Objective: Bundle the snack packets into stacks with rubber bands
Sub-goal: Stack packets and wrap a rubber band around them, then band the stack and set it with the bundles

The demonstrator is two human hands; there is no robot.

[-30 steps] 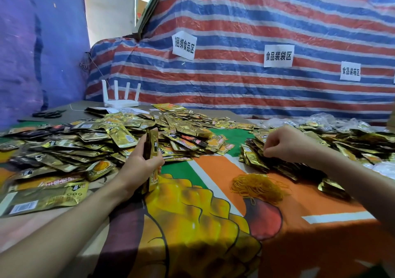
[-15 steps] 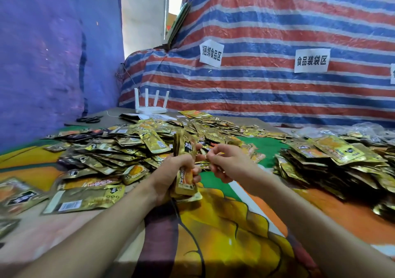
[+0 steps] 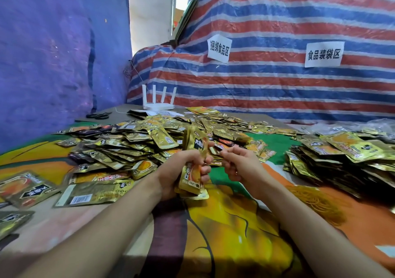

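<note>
My left hand grips an upright stack of gold snack packets above the colourful cloth. Just to its right, my right hand has its fingers curled and pinched together beside the stack's upper half; a rubber band between them is too thin to make out. A broad pile of loose gold packets covers the table behind and to the left. A heap of yellow rubber bands lies at the right, near my right forearm.
A second pile of packets fills the right side. A white router and black scissors sit at the table's far edge. Striped tarpaulin with paper signs rises behind. A few flat packets lie at the near left.
My right hand came from the right-hand pile across to the stack in my left hand. The view swung left, and the left hand lifted the stack a little.
</note>
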